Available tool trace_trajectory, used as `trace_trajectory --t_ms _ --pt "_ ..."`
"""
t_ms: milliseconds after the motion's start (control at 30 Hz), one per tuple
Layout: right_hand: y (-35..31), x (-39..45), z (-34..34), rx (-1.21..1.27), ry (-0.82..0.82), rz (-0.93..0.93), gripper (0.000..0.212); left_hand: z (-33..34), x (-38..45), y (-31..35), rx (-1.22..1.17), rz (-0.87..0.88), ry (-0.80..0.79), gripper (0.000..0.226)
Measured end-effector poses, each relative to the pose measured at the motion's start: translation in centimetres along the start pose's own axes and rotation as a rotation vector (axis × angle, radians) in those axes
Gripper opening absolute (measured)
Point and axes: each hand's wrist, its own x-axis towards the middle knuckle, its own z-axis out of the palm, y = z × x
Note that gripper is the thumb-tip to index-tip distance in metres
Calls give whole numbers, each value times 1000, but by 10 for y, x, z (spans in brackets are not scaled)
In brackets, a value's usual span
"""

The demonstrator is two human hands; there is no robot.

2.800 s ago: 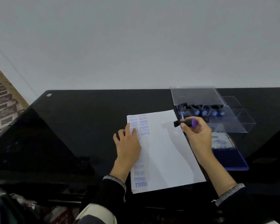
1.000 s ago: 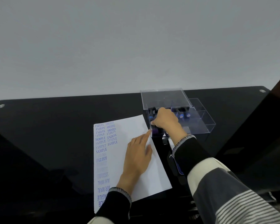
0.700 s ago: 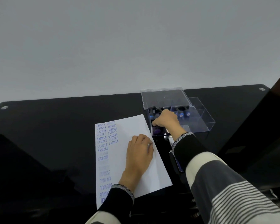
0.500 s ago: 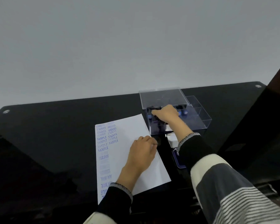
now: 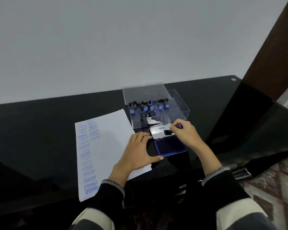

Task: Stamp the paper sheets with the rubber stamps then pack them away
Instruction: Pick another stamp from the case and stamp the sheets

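Holding a small rubber stamp (image 5: 169,132) over the raised lid of the ink pad (image 5: 169,145), the right hand (image 5: 184,132) has its fingers curled round the stamp's handle, whose purple end pokes out just beyond the knuckles. The stamp's dark base sits against the silver inside of the lid, which bears a printed brand name; whether it touches the lid cannot be told. The blue pad surface lies open just in front of that hand.

The left hand (image 5: 137,153) lies flat with its fingers spread and relaxed, the palm on the right edge of the paper sheets (image 5: 106,146) and the thumb stretched out toward the near left corner of the ink pad. The sheets form a thin stack on the black tabletop (image 5: 40,130), angled slightly, and carry blue impressions down their left side: SAMPLE and AMENDED repeated near the far end, AIR MAIL and FRAGILE near the close end, and some blurred marks between.

Just beyond the ink pad stands a clear plastic box (image 5: 179,112) with its lid (image 5: 145,93) tipped up behind it. Inside, toward its left half, lie several more stamps (image 5: 145,108) with dark handles and blue ends; the right compartments look bare. Both forearms wear dark sleeves with pale, striped upper parts.
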Motion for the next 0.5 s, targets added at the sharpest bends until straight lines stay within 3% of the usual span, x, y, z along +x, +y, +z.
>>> trace_trajectory --t_ms 100,267,500 --pt "0 -4 -2 -204 43 -85 23 4 -2 2 -11 -9 6 89" --pt "-11 -4 7 -505 -45 -138 27 8 -6 2 3 1 49 88" --pt "-13 -4 16 -643 -48 -169 23 9 -5 0 0 6 56 88"
